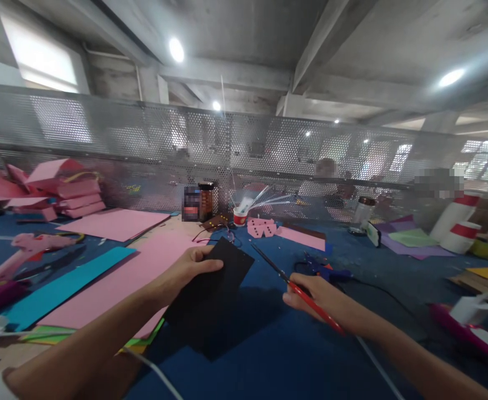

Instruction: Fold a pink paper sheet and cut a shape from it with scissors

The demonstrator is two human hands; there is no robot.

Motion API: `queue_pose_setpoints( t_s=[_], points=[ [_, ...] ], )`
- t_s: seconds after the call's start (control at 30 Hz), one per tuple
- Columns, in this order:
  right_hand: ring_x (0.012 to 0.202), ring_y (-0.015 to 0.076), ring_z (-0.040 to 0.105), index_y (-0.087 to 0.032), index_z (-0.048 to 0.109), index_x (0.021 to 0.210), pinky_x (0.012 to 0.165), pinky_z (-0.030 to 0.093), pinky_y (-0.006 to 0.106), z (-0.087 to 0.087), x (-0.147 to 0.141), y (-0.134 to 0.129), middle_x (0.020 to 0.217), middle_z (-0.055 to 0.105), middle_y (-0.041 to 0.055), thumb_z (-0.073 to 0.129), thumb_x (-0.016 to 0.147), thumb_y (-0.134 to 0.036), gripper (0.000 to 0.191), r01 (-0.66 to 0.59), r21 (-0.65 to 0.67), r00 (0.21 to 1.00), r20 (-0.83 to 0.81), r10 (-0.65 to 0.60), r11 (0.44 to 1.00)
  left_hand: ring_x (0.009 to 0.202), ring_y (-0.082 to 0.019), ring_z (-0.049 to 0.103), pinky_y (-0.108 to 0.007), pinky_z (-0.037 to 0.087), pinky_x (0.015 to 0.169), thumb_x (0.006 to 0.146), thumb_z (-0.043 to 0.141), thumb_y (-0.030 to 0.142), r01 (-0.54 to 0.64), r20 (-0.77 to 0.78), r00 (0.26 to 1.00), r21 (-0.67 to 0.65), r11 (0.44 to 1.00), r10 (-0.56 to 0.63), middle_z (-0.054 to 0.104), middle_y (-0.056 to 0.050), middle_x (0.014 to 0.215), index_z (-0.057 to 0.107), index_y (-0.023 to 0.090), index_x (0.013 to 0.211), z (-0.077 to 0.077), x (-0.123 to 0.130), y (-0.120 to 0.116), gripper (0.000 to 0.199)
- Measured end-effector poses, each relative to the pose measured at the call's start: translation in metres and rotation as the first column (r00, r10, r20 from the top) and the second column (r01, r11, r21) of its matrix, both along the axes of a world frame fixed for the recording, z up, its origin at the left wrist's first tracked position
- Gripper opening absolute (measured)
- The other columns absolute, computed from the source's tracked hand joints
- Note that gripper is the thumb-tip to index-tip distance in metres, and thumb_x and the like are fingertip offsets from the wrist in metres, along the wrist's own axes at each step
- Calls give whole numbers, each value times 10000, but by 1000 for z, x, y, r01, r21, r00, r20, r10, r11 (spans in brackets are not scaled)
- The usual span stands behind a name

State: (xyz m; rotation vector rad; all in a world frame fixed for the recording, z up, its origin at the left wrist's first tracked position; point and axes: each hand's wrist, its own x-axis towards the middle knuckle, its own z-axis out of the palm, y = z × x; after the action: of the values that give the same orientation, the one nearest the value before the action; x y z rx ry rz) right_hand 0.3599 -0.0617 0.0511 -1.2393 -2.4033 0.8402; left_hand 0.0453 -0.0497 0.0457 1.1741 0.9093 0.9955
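Matt black paper [212, 297], smooth plastic scissor handle [312, 303]

There are 2 bare hands (left hand [194, 265], right hand [327, 297]), 1 pair of red-handled metal scissors [306, 296] and at least 1 black paper sheet [216, 291]. There are 2 plastic glue guns (pink gun [27, 250], dark-blue gun [333, 273]) and 1 long, flat turquoise strip [73, 284].
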Motion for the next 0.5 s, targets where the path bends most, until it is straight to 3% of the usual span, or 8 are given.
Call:
queue_pose_setpoints(
  t_s=[0.2, 0.5],
  points=[
    [555, 84, 373, -200, 436, 777, 496, 245, 241, -5, 0, -2, 668, 446, -32, 502, 877, -617, 434, -28, -103, 999, 15, 29, 994, 670, -202, 708, -264, 549, 619, 664, 825, 332, 4, -8, 1000, 0, 1000, -4, 750, -53, 799, 712, 161, 1000, 1, 2, -2, 394],
    [574, 87, 358, -196, 458, 780, 508, 244, 243, -3, -3, -7, 681, 458, -30, 508, 877, -609, 427, -45, -59, 998, 30, 47, 997, 722, -209, 714, -254, 545, 626, 692, 811, 313, 51, -19, 999, 19, 999, -51, 755, -75, 853, 696, 156, 1088, -1, 4, -3, 441]
  ],
)
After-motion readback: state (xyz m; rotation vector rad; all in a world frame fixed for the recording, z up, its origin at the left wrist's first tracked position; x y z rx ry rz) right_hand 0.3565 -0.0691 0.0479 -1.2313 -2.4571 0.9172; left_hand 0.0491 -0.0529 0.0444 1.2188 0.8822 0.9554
